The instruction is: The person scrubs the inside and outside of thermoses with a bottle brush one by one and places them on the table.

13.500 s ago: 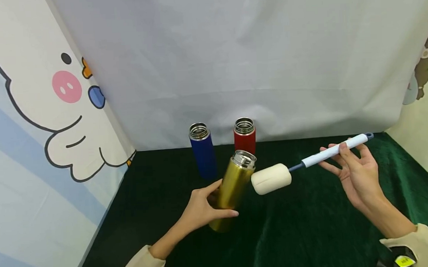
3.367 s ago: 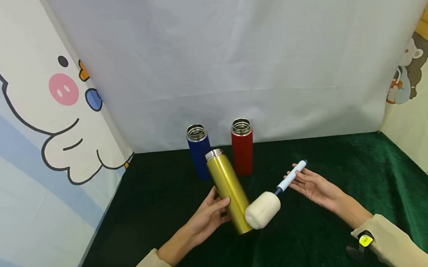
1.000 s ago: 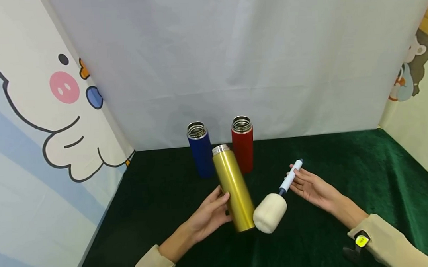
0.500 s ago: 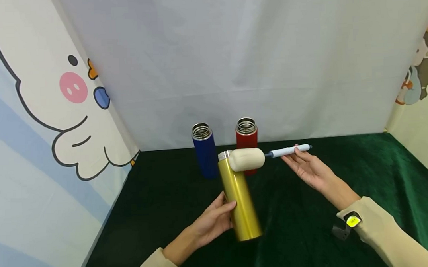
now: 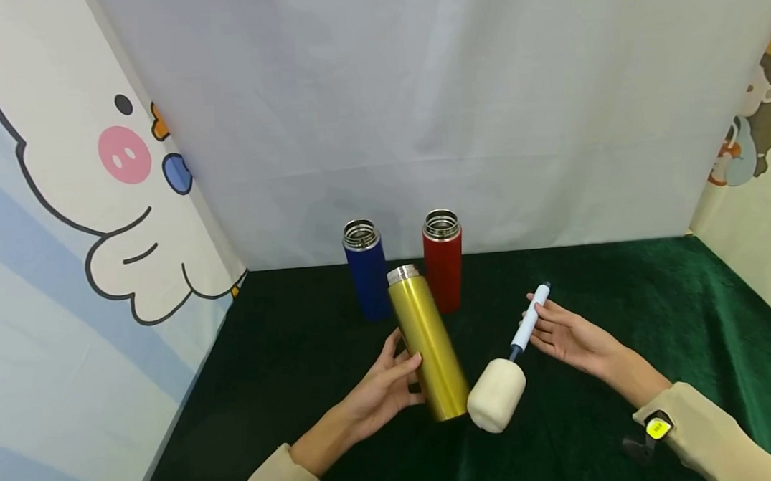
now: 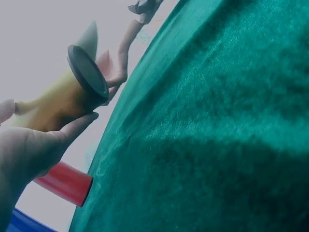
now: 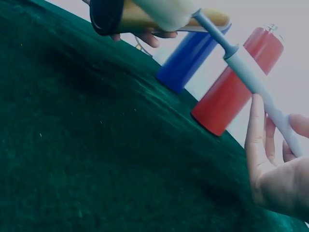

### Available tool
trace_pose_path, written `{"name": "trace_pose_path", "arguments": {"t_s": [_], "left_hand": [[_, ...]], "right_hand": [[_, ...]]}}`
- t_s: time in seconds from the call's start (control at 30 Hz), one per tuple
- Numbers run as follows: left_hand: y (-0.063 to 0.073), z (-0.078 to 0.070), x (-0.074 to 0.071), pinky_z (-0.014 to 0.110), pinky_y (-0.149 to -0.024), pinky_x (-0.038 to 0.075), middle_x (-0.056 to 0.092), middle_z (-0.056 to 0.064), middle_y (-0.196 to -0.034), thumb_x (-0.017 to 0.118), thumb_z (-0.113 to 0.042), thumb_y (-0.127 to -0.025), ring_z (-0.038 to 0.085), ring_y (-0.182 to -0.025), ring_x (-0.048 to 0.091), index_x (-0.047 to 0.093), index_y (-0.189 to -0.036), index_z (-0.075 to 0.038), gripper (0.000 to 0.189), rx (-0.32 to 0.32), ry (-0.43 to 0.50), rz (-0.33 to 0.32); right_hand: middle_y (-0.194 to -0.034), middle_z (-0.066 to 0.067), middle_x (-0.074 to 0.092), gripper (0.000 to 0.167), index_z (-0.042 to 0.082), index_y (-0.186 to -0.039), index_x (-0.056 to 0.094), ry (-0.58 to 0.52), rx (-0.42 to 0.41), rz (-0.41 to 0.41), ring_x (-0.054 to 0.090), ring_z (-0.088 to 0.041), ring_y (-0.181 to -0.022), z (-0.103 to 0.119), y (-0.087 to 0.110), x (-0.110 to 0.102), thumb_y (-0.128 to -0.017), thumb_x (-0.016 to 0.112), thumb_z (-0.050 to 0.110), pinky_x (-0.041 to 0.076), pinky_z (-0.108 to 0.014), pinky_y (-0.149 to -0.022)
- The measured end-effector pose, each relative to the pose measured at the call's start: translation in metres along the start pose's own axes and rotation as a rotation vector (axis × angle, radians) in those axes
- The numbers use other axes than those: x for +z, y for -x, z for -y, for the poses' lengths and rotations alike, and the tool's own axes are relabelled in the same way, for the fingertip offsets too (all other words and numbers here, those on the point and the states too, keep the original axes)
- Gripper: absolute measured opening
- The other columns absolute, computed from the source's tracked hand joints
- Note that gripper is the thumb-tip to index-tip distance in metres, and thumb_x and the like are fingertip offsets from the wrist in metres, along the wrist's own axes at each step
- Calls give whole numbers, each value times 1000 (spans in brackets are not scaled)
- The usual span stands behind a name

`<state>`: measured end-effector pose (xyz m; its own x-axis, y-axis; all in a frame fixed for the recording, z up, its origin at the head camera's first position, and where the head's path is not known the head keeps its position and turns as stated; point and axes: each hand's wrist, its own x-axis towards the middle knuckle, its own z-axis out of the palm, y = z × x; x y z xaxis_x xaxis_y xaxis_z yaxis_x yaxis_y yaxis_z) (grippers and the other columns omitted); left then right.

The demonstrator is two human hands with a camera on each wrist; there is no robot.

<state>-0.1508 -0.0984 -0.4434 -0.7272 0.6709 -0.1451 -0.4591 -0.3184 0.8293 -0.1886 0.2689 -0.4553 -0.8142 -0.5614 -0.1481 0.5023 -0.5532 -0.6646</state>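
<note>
Gold bottle (image 5: 435,339): is tilting, the left hand (image 5: 381,395) gripping it; work seemingly under way here.
Red bottle (image 5: 444,275), blue bottle (image 5: 366,281): are standing beyond the hands, neither being touched.
Brush (image 5: 497,395): is hanging between the hands, right hand (image 5: 574,343) holding it; what is left isn't showing.

Gold bottle (image 5: 431,346) with a silver neck, gripped around its side by the left hand (image 5: 381,395); tilted, neck leaning left, base lifted. Brush (image 5: 499,392) with a cream sponge head and pale blue handle, pinched by the right hand (image 5: 574,341); head down, near the bottle's base.
</note>
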Motion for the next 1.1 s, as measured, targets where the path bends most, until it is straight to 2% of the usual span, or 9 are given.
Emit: {"name": "trace_pose_path", "arguments": {"t_s": [0.1,0.17,0.33,0.43,0.53,0.63,0.73,0.87,1.1], "left_hand": [[0,0,2,64,-119,31,30,8,-157,45,-20,-108,26,-136,47,1,-159,-32,68,-13,14,4],[0,-1,4,64,-120,29,32,9,-155,46,-21,-108,25,-137,46,1,-159,-30,68,-18,19,1],[1,-2,6,63,-122,26,29,12,-158,48,-22,-107,28,-140,42,-2,-159,-33,72,-33,44,-8],[3,-1,6,61,-122,28,28,11,-158,48,-21,-107,27,-139,44,-2,-160,-36,74,-48,57,-5],[5,-2,6,57,-118,36,35,7,-153,47,-20,-108,24,-134,48,4,-161,-32,70,-52,27,15],[6,-2,6,51,-112,43,45,3,-145,44,-21,-109,20,-128,54,14,-161,-24,60,-51,-29,36],[6,-2,5,49,-107,47,52,0,-140,42,-24,-111,18,-128,56,21,-159,-19,53,-54,-56,47],[4,-3,4,50,-108,48,54,-1,-140,42,-28,-111,16,-129,56,23,-157,-17,51,-53,-25,34],[-1,-5,3,48,-108,47,55,0,-136,48,-33,-108,16,-126,56,25,-152,-14,54,-23,-56,-51]], "right_hand": [[-118,2,68,36,25,-128,64,41,-1,-20,66,-10,-110,4,-2,0,-113,32,18,56,-25,-98],[-117,1,68,33,24,-127,64,18,-8,-57,66,-10,-109,6,-7,5,-113,35,18,56,-25,-97],[-112,-2,65,21,18,-118,65,-178,-78,-170,67,-14,-105,13,-21,26,-109,46,17,58,-28,-94],[-112,-4,62,15,17,-116,62,-311,-145,-204,66,-18,-103,18,-25,37,-106,51,15,59,-31,-93],[-113,-6,60,12,18,-114,56,-413,-204,-217,67,-21,-105,22,-25,44,-104,54,11,59,-35,-96],[-115,-7,60,12,18,-113,54,-470,-217,-213,66,-24,-107,22,-21,44,-104,54,9,57,-37,-100],[-115,-6,58,12,18,-113,57,-443,-186,-225,66,-22,-106,18,-16,39,-105,53,12,57,-34,-100],[-114,-5,56,13,19,-116,60,-358,-117,-232,65,-18,-102,10,-6,27,-107,50,17,58,-30,-94],[-109,-1,60,30,20,-118,69,-195,-48,-91,63,-13,-101,0,9,6,-111,39,21,57,-25,-92]]}}
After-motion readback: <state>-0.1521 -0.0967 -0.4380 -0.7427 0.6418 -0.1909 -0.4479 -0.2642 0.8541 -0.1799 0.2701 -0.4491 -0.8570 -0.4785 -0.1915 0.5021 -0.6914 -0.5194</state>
